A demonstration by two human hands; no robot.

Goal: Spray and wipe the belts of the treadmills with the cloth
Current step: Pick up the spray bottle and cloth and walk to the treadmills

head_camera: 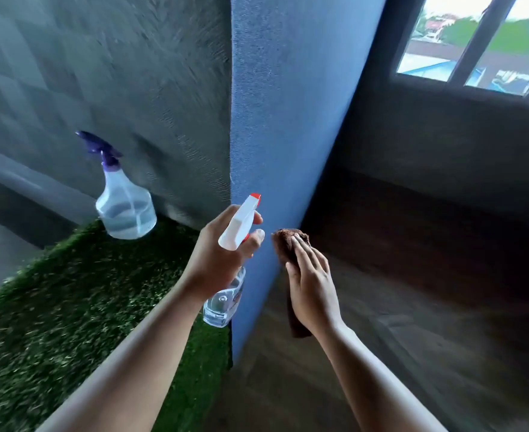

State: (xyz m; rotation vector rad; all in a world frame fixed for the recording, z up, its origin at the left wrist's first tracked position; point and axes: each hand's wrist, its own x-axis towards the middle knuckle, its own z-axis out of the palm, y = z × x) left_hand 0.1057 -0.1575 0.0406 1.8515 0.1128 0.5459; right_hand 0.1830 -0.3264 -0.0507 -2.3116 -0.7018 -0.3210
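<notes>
My left hand [222, 254] grips a clear spray bottle [225, 302] by its neck; the white trigger head with a red nozzle [241, 222] points up and away from me. My right hand [311, 282] holds a brown cloth [288, 241] against the edge of a blue pillar, fingers laid over it, and part of the cloth hangs below the palm. No treadmill belt is in view. The picture is blurred by motion.
A second clear spray bottle [126, 207] with a purple trigger stands on green artificial turf [69, 307] by a grey wall. The blue pillar [281, 135] rises in the middle. Dark wooden floor [428, 275] lies to the right, under a window [481, 48].
</notes>
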